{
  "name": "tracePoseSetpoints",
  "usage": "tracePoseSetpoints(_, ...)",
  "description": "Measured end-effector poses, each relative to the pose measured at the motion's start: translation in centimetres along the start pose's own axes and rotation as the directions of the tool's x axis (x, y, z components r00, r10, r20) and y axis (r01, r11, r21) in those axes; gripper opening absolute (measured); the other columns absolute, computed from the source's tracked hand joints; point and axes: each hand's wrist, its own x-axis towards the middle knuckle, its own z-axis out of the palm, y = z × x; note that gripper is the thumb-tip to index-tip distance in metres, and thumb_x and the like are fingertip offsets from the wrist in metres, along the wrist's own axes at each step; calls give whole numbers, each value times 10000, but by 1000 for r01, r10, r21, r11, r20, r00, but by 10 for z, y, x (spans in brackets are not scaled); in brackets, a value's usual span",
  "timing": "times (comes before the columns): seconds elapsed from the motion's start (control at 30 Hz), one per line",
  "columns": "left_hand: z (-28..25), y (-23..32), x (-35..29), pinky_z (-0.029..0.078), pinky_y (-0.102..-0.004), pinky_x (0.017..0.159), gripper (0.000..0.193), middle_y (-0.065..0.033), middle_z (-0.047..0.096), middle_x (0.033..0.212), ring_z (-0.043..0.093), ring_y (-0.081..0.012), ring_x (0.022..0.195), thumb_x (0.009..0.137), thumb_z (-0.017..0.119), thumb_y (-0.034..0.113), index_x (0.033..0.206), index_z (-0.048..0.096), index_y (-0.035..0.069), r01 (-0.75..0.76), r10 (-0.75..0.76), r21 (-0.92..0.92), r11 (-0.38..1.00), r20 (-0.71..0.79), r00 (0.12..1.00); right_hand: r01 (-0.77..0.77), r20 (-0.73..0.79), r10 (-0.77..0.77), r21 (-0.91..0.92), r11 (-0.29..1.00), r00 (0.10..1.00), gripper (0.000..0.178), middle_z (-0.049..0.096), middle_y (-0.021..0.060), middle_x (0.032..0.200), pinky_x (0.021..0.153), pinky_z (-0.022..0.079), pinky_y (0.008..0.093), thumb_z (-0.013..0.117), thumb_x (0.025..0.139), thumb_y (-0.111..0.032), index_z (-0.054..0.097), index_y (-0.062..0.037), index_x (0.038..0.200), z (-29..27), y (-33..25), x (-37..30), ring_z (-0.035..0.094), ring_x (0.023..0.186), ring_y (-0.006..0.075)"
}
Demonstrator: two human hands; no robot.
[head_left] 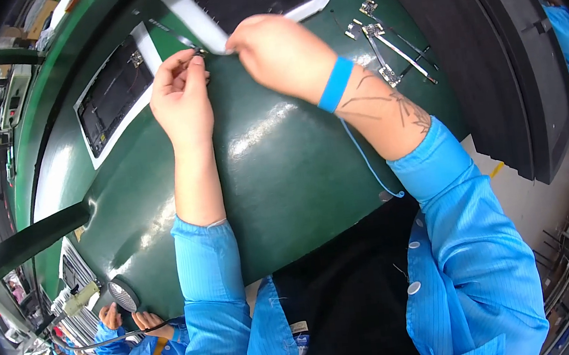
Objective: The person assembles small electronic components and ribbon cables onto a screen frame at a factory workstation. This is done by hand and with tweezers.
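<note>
My left hand (181,101) is closed in a pinch over the green work surface. Between its thumb and fingers is the end of a thin flex cable (175,33), whose dark strip points up and to the left. My right hand (281,55), with a blue band round its wrist, is slightly blurred. Its fingers are pressed together beside the near corner of a dark panel with a white border (200,22). Whatever those fingertips hold, if anything, I cannot make out. A second white-bordered dark panel (113,92) lies left of my left hand.
Several small circuit boards with cables (373,30) lie on the green table (266,200) to the right. Black stacked trays (473,51) stand along the right edge. A round lamp (123,294) and another person's hands (148,320) are at lower left. A blue cord (366,157) hangs from my wristband.
</note>
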Motion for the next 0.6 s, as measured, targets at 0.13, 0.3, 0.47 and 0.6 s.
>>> tracePoseSetpoints(0.13,3,-3,3,525,-229,722,170,-44,695,960,634,-90,795,974,700,65,1119,681,-22,-79,76,-29,996,-93,993,84,254,-63,-72,994,965,154,730,146,937,864,565,447,632,836,-47,758,-28,922,7,-27,-17,692,938,338)
tracePoseSetpoints(0.3,5,-2,4,520,-215,734,150,-37,695,958,633,-79,816,969,700,44,1103,683,-22,-91,90,-4,996,-130,987,99,317,-117,74,992,941,148,723,120,929,830,571,438,641,838,-70,758,-60,928,10,-41,-23,691,917,323)
tracePoseSetpoints(0.47,-3,-2,2,532,-216,736,143,-42,706,935,663,-86,806,943,719,19,1078,698,-24,6,-7,-17,1000,-59,998,0,395,-149,354,935,906,148,738,148,913,768,584,399,684,832,-82,772,-39,942,1,-33,-11,720,840,328)
tracePoseSetpoints(0.6,3,-15,4,521,-200,725,129,-28,725,904,655,-57,776,923,728,10,1051,721,-2,18,-15,47,999,-67,998,-93,-14,98,204,975,995,158,743,154,869,722,579,388,714,846,-150,783,-55,951,-26,4,7,731,787,307)
